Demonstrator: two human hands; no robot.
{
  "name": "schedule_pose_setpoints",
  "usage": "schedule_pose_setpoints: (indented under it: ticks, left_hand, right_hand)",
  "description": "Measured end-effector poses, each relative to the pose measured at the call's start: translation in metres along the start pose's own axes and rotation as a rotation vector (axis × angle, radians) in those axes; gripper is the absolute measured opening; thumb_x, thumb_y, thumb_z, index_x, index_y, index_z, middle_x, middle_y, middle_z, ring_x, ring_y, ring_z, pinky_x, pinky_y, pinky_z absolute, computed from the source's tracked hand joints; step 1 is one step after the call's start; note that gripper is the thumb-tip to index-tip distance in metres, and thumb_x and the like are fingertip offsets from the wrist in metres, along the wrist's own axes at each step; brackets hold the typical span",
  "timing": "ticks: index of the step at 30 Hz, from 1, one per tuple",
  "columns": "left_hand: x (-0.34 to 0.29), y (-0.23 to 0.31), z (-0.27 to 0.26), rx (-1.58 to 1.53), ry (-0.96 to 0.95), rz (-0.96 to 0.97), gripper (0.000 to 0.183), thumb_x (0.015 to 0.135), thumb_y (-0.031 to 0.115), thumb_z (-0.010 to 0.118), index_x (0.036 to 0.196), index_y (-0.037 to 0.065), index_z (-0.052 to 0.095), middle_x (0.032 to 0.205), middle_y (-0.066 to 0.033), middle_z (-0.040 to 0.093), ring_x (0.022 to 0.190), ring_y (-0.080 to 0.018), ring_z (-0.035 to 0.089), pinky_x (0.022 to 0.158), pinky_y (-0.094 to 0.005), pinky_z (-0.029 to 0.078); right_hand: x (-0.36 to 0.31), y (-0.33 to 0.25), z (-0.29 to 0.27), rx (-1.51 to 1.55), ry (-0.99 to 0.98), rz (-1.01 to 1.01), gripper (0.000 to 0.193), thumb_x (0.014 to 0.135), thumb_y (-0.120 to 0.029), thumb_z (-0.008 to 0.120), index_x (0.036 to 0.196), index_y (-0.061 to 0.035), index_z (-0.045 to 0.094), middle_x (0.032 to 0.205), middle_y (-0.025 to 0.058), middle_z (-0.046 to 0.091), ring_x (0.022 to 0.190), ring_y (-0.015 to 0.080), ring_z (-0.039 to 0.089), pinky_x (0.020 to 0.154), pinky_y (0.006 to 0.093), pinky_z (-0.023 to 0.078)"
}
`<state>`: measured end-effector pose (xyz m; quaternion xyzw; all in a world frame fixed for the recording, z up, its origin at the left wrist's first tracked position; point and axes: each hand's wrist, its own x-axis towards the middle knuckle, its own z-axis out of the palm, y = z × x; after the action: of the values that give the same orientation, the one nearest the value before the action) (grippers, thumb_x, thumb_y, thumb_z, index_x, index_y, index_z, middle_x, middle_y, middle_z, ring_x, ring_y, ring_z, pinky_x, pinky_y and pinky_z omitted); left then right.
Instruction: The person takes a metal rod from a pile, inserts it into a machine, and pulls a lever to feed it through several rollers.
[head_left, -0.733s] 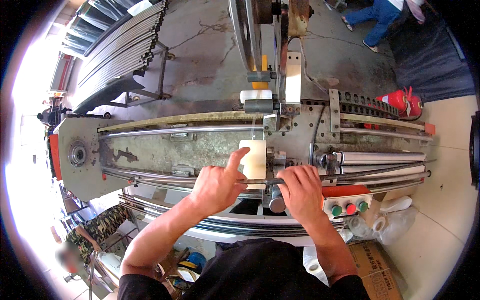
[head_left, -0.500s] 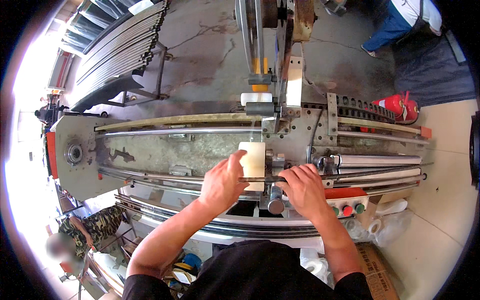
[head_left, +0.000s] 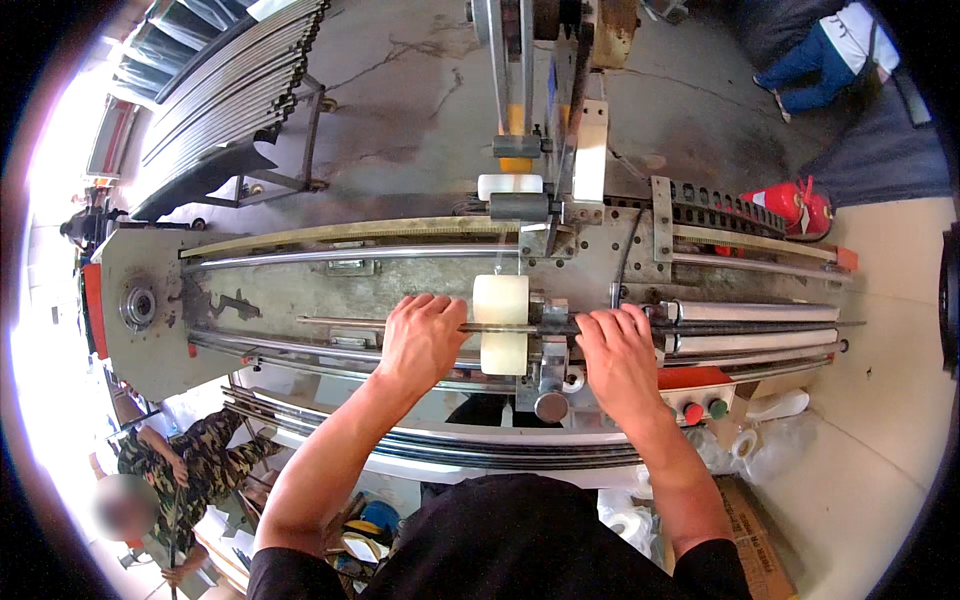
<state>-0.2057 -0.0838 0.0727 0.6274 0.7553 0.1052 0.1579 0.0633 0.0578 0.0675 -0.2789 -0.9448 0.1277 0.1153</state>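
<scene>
A long thin rod (head_left: 500, 328) runs crosswise over the machine, passing across a cream-coloured roller (head_left: 503, 290). My left hand (head_left: 420, 335) is closed around the rod just left of the roller, and a length of it sticks out further left. To the right of the roller my right hand (head_left: 615, 350) grips the same rod, whose dark part carries on to the right. Between the hands, a metal clamp-like block (head_left: 553, 350) with a round knob (head_left: 551, 406) sits beside the roller. My fingertips' undersides are hidden.
Several dark rods (head_left: 450, 455) lie along the machine's near side. A red box with push buttons (head_left: 693, 411) is right of my right forearm. Beyond stand a rod rack (head_left: 235, 110) and red fire extinguishers (head_left: 785, 205). One person in camouflage (head_left: 195, 440) is at left, another (head_left: 830, 60) far right.
My left hand has moved left off the roller and closed on the rod, which now reaches well left of the roller. My right hand has shifted slightly right and up.
</scene>
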Motion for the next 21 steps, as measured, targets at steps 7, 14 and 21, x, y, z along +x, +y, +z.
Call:
schedule_pose_setpoints:
  ticks: [7,14,21]
  left_hand:
    - [-0.022,0.052,0.001,0.011,-0.027,0.111,0.084,0.091,0.03,0.077,0.162,0.0,0.043,0.173,-0.0275,0.033,0.161,-0.0523,0.028,0.134,-0.0575,0.026]
    - [-0.032,0.049,0.048,0.247,-0.088,0.098,0.089,0.095,0.037,0.079,0.167,0.004,0.039,0.178,-0.0208,0.03,0.166,-0.0441,0.023,0.136,-0.0542,0.022]
    - [-0.033,0.053,0.055,0.232,-0.044,0.103,0.091,0.094,0.036,0.079,0.168,0.003,0.038,0.177,-0.0214,0.029,0.165,-0.0456,0.024,0.135,-0.0547,0.022]
  right_hand:
    - [-0.002,0.011,0.009,0.064,0.089,-0.024,0.021,0.088,-0.013,0.077,0.108,-0.0082,0.073,0.107,0.0055,0.073,0.107,0.0275,0.067,0.107,0.0475,0.047]
    - [-0.042,-0.004,-0.017,0.052,0.211,0.179,0.055,0.087,-0.018,0.082,0.14,-0.0089,0.067,0.136,0.009,0.069,0.13,0.0289,0.063,0.114,0.0506,0.042]
    - [-0.257,0.056,-0.018,-0.212,0.615,0.625,0.075,0.101,-0.014,0.066,0.167,0.0042,0.037,0.172,0.0291,0.038,0.16,0.0474,0.035,0.13,0.0636,0.019]
